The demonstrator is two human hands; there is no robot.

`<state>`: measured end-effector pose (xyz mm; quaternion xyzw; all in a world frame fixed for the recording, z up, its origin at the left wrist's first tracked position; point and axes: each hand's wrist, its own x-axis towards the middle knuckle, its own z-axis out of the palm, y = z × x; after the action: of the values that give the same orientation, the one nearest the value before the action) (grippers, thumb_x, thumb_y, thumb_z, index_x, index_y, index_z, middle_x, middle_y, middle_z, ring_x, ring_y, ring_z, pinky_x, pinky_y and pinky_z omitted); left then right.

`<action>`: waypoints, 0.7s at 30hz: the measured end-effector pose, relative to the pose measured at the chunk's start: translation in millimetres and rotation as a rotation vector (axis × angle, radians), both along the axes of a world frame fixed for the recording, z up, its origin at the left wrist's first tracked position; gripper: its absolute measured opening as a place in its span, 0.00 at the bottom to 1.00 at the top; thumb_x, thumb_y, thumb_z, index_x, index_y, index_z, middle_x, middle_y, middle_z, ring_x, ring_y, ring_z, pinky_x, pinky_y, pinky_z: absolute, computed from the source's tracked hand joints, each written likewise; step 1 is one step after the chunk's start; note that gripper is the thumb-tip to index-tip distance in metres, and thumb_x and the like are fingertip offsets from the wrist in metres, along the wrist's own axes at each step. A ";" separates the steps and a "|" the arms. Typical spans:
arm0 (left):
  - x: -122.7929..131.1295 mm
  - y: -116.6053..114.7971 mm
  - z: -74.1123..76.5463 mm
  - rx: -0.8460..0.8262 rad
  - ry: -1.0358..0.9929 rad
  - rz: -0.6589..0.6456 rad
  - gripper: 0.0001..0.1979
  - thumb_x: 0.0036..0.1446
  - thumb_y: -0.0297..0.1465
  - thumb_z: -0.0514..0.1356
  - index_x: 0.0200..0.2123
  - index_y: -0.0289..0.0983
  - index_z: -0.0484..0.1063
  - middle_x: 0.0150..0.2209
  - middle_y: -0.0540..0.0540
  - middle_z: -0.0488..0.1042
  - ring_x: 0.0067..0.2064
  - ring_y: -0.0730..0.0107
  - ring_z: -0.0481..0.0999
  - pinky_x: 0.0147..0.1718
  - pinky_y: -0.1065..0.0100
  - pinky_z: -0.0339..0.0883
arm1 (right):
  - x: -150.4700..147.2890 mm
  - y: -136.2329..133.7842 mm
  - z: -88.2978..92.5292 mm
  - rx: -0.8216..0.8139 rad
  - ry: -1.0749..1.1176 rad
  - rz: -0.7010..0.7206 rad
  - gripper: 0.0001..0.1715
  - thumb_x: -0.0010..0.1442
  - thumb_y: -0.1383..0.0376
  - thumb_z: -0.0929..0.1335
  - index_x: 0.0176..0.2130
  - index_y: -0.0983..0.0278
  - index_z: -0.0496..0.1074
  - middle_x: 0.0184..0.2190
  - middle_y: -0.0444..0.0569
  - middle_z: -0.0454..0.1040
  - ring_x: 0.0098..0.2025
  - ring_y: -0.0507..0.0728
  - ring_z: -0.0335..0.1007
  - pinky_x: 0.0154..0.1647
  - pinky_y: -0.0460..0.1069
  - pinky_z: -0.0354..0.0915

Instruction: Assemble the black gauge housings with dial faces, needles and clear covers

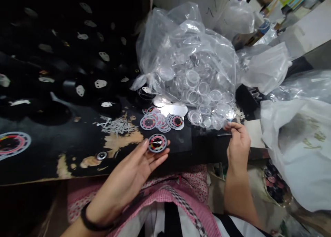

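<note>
My left hand (134, 164) lies palm up at the front edge of the black table (51, 151). A round dial disc (157, 142) with coloured rings and a white pointer rests on its fingertips, held by the thumb. My right hand (238, 144) is closed in a pinch at the mouth of a clear plastic bag (191, 64) full of clear round covers. What its fingers grip looks like a clear cover, but I cannot make it out. A small pile of printed dial discs (160, 121) lies just beyond my left hand.
A heap of thin white pointers (113, 125) lies left of the disc pile. Many black round parts (77, 75) cover the table's far left. White plastic bags (297, 151) crowd the right side. A small metal ring (101, 155) sits near the front edge.
</note>
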<state>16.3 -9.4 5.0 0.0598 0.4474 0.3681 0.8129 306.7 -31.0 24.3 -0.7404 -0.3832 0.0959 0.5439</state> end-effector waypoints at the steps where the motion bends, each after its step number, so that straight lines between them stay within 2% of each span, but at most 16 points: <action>1: 3.1 -0.6 -1.3 -0.030 -0.032 -0.018 0.13 0.61 0.39 0.61 0.41 0.35 0.78 0.45 0.37 0.81 0.49 0.55 0.80 0.51 0.57 0.75 | 0.1 1.9 -6.0 0.028 0.047 -0.001 0.07 0.57 0.65 0.65 0.35 0.65 0.71 0.29 0.45 0.72 0.32 0.53 0.70 0.42 0.52 0.66; 4: 7.4 -2.0 -4.8 -0.029 -0.061 -0.033 0.13 0.60 0.38 0.63 0.40 0.34 0.78 0.46 0.37 0.81 0.48 0.54 0.81 0.53 0.55 0.73 | -26.5 8.1 -5.3 0.128 0.161 0.085 0.04 0.52 0.70 0.62 0.29 0.62 0.65 0.22 0.38 0.62 0.21 0.48 0.56 0.29 0.48 0.62; 6: 7.5 -2.8 -6.0 0.001 -0.047 -0.029 0.13 0.58 0.39 0.65 0.40 0.34 0.78 0.46 0.37 0.81 0.48 0.54 0.81 0.53 0.55 0.73 | -59.6 12.1 6.8 0.179 0.258 0.276 0.06 0.51 0.73 0.60 0.27 0.61 0.61 0.22 0.38 0.60 0.19 0.47 0.52 0.25 0.47 0.59; 9: 7.5 -3.3 -6.3 0.038 -0.041 -0.026 0.13 0.58 0.39 0.66 0.40 0.35 0.78 0.46 0.39 0.81 0.47 0.56 0.81 0.51 0.57 0.73 | -110.9 20.1 24.1 0.155 0.291 0.639 0.09 0.57 0.72 0.59 0.27 0.60 0.61 0.25 0.41 0.63 0.21 0.48 0.57 0.26 0.48 0.63; 11: 8.3 -3.2 -6.2 0.067 -0.052 -0.021 0.11 0.57 0.38 0.66 0.39 0.37 0.79 0.44 0.42 0.81 0.45 0.60 0.81 0.49 0.59 0.75 | -135.3 27.4 28.2 0.111 0.211 0.850 0.11 0.59 0.72 0.59 0.28 0.60 0.63 0.27 0.43 0.66 0.26 0.50 0.63 0.31 0.49 0.66; 13: 9.4 -3.1 -6.1 0.085 -0.054 -0.009 0.10 0.54 0.38 0.68 0.35 0.38 0.79 0.38 0.46 0.81 0.41 0.63 0.81 0.45 0.63 0.76 | -149.0 35.0 27.8 0.082 0.077 0.996 0.12 0.59 0.72 0.59 0.27 0.61 0.63 0.27 0.44 0.66 0.31 0.52 0.66 0.35 0.49 0.67; 15: 9.9 -3.2 -6.0 0.090 -0.048 0.008 0.09 0.52 0.37 0.70 0.33 0.38 0.79 0.34 0.48 0.80 0.38 0.65 0.80 0.41 0.66 0.76 | -153.3 40.1 27.4 0.072 -0.025 1.071 0.12 0.60 0.73 0.59 0.27 0.61 0.63 0.27 0.44 0.66 0.33 0.52 0.65 0.37 0.49 0.67; 17: 9.7 -3.5 -6.0 0.094 -0.051 0.012 0.10 0.51 0.37 0.71 0.34 0.39 0.79 0.36 0.49 0.81 0.39 0.65 0.80 0.42 0.66 0.76 | -150.7 39.8 30.5 0.060 -0.026 1.097 0.13 0.59 0.73 0.58 0.27 0.60 0.63 0.27 0.44 0.66 0.32 0.52 0.65 0.37 0.49 0.67; 19: 9.3 -4.1 -6.3 0.100 -0.069 0.000 0.11 0.53 0.37 0.70 0.38 0.39 0.79 0.41 0.47 0.81 0.44 0.63 0.80 0.46 0.64 0.75 | -144.0 33.4 36.0 -0.002 -0.009 1.071 0.13 0.60 0.72 0.58 0.27 0.59 0.63 0.27 0.45 0.66 0.32 0.53 0.66 0.36 0.51 0.67; 21: 9.3 -4.6 -7.0 0.093 -0.090 -0.010 0.12 0.54 0.38 0.69 0.40 0.38 0.79 0.44 0.46 0.81 0.47 0.60 0.80 0.49 0.61 0.74 | -137.1 24.4 39.4 -0.132 -0.037 1.000 0.11 0.61 0.69 0.60 0.28 0.57 0.64 0.25 0.45 0.65 0.32 0.55 0.67 0.35 0.53 0.67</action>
<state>25.5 -14.1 -2.0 0.0829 0.3924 0.3869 0.8303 169.6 -6.6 63.7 -0.5004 -0.6938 0.3556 0.3765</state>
